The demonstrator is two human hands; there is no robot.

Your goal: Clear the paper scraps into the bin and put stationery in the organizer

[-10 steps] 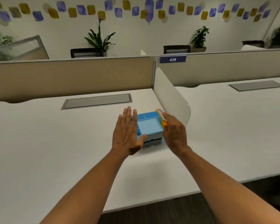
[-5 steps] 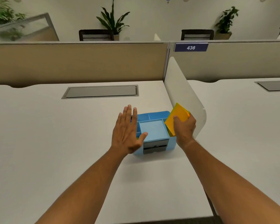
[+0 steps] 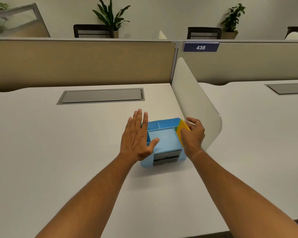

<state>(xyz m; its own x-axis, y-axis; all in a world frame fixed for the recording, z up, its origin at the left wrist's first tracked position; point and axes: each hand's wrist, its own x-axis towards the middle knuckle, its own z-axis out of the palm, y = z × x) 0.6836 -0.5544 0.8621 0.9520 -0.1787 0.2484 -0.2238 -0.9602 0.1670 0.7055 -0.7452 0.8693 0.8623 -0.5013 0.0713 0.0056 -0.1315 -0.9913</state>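
Note:
A blue desk organizer (image 3: 164, 140) with several open compartments and a dark front drawer stands on the white desk (image 3: 58, 152). My left hand (image 3: 136, 140) lies flat and open against its left side, thumb over the rim. A yellow, green and orange sticky note pad (image 3: 181, 128) stands on edge in the organizer's right-hand slot. My right hand (image 3: 193, 136) curls round the pad, thumb in front and fingers behind its top edge. No paper scraps or bin are in view.
A curved white divider panel (image 3: 196, 103) rises just right of the organizer, close behind my right hand. A grey cable cover (image 3: 101, 96) is set into the desk further back. Beige partitions (image 3: 76, 62) close off the far edge; the desk's front edge is near me.
My right hand has lowered the pad from above the organizer's right edge down into the right slot. The left hand has stayed against the organizer; the view has tilted downward.

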